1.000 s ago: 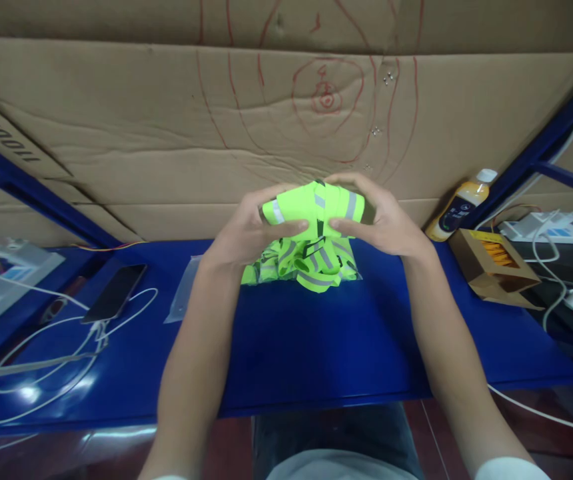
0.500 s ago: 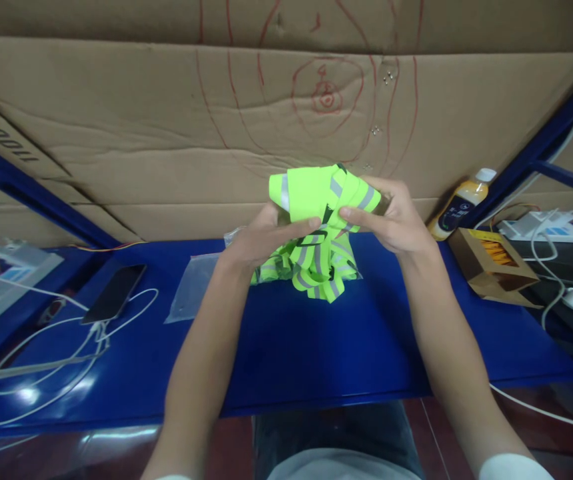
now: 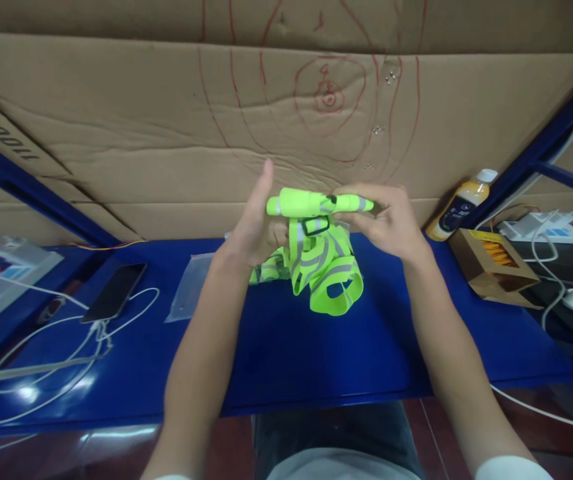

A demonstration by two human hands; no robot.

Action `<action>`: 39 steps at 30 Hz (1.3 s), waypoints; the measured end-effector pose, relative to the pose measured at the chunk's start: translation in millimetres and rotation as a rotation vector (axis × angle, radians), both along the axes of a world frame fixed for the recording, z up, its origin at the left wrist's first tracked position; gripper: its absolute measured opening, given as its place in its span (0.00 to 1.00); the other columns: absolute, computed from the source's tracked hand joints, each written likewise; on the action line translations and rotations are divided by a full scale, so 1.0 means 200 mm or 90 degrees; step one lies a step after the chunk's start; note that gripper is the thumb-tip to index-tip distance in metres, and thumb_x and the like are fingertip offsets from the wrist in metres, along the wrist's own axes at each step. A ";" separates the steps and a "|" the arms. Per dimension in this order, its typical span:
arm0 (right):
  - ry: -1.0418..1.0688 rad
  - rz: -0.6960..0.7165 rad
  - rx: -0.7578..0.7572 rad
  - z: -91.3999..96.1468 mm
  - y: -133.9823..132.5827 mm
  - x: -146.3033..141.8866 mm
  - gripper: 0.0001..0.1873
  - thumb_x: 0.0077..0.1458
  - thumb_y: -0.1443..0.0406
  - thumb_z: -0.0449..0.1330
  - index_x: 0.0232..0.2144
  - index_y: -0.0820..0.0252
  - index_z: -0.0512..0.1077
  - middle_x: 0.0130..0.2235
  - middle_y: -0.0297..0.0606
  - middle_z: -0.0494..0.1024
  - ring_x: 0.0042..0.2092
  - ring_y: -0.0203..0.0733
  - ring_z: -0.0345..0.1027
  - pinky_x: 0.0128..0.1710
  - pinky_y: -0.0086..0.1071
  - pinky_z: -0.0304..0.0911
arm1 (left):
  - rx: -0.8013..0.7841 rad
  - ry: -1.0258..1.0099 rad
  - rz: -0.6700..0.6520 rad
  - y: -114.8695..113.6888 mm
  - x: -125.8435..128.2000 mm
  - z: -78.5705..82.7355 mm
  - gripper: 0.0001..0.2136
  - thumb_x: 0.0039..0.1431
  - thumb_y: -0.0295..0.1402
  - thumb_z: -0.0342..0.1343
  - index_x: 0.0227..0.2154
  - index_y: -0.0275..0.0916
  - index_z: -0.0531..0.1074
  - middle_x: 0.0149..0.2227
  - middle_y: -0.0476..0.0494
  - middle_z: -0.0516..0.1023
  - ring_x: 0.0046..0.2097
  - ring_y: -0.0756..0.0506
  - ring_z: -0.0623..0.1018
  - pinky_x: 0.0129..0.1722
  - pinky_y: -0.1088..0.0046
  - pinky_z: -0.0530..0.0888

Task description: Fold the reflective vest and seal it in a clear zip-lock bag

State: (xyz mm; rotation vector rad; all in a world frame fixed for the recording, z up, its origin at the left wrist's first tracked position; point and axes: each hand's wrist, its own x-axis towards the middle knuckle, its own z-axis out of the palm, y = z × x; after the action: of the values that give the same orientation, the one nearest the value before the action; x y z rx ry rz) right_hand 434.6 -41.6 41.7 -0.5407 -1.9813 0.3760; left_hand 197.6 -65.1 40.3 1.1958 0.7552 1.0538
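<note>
A neon yellow-green reflective strap vest (image 3: pixel 324 257) with silver stripes hangs from both hands above the blue table. Its upper part is folded into a flat band, seen nearly edge-on, and looped straps dangle beneath. A black buckle (image 3: pixel 315 225) shows just under the fold. My left hand (image 3: pixel 255 233) supports the left end, thumb raised off the fabric and fingers curled underneath, partly hidden. At the right end my right hand (image 3: pixel 389 217) grips the fold between thumb and fingers. Behind the straps lies a clear bag with more yellow-green material (image 3: pixel 269 268), partly covered.
A flat clear plastic bag (image 3: pixel 189 287) lies left of the vest. Farther left are a phone (image 3: pixel 115 293) and white cables (image 3: pixel 61 363). A juice bottle (image 3: pixel 461 205) and an open cardboard box (image 3: pixel 491 267) stand at right. A cardboard panel (image 3: pixel 141 120) backs the blue table (image 3: pixel 326 360).
The folded upper part has tipped from face-on to nearly edge-on. My left thumb has lifted off the fabric and points upward. The hanging straps have shifted, opening a loop at the bottom.
</note>
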 end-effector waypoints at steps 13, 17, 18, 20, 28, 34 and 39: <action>-0.155 0.112 -0.002 0.08 -0.05 0.05 0.25 0.62 0.60 0.66 0.61 0.45 0.77 0.68 0.39 0.74 0.66 0.54 0.70 0.65 0.51 0.67 | 0.187 0.064 0.016 -0.01 -0.02 0.00 0.25 0.43 0.31 0.80 0.46 0.38 0.78 0.40 0.45 0.82 0.38 0.47 0.80 0.38 0.74 0.77; -0.115 0.105 -0.074 0.08 -0.05 0.06 0.32 0.59 0.55 0.71 0.64 0.52 0.74 0.64 0.44 0.76 0.62 0.53 0.73 0.61 0.46 0.70 | 0.307 0.173 0.011 -0.02 -0.03 0.00 0.26 0.45 0.31 0.79 0.48 0.40 0.79 0.42 0.46 0.81 0.40 0.47 0.78 0.38 0.75 0.74; -0.113 0.093 -0.092 0.07 -0.05 0.06 0.31 0.58 0.54 0.71 0.62 0.54 0.75 0.60 0.44 0.79 0.58 0.52 0.75 0.58 0.45 0.72 | 0.320 0.195 0.012 -0.03 -0.02 0.01 0.26 0.45 0.32 0.79 0.48 0.40 0.79 0.42 0.45 0.81 0.41 0.47 0.78 0.38 0.75 0.73; -0.126 0.091 -0.140 0.05 -0.03 0.06 0.28 0.57 0.52 0.72 0.55 0.58 0.78 0.51 0.42 0.84 0.48 0.48 0.77 0.50 0.40 0.74 | 0.328 0.218 0.023 -0.04 0.00 0.01 0.25 0.46 0.33 0.79 0.48 0.40 0.80 0.43 0.44 0.81 0.43 0.45 0.79 0.40 0.73 0.74; -0.016 0.126 -0.279 0.03 -0.01 0.03 0.25 0.50 0.49 0.76 0.41 0.61 0.79 0.35 0.35 0.79 0.34 0.37 0.68 0.32 0.29 0.66 | 0.339 0.162 0.144 -0.02 0.06 -0.03 0.26 0.40 0.37 0.81 0.43 0.41 0.77 0.44 0.45 0.79 0.42 0.45 0.77 0.39 0.72 0.74; -0.017 0.184 -0.333 -0.01 0.04 0.04 0.29 0.48 0.50 0.78 0.47 0.59 0.80 0.40 0.36 0.81 0.37 0.38 0.72 0.35 0.30 0.70 | 0.356 0.177 0.156 -0.01 0.08 -0.04 0.27 0.41 0.40 0.81 0.44 0.40 0.78 0.47 0.43 0.80 0.45 0.43 0.78 0.41 0.71 0.74; -0.027 0.166 -0.279 0.00 0.04 0.07 0.29 0.46 0.52 0.78 0.47 0.60 0.82 0.41 0.38 0.84 0.38 0.41 0.75 0.36 0.33 0.73 | 0.305 0.242 0.144 -0.01 0.06 -0.03 0.26 0.42 0.42 0.81 0.43 0.42 0.78 0.36 0.47 0.79 0.36 0.46 0.77 0.33 0.74 0.72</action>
State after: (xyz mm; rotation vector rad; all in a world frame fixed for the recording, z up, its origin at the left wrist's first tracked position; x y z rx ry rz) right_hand 448.8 -33.4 41.8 -0.5638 -2.0219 0.9819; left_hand 209.3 -67.9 35.2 1.7857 0.9806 1.2541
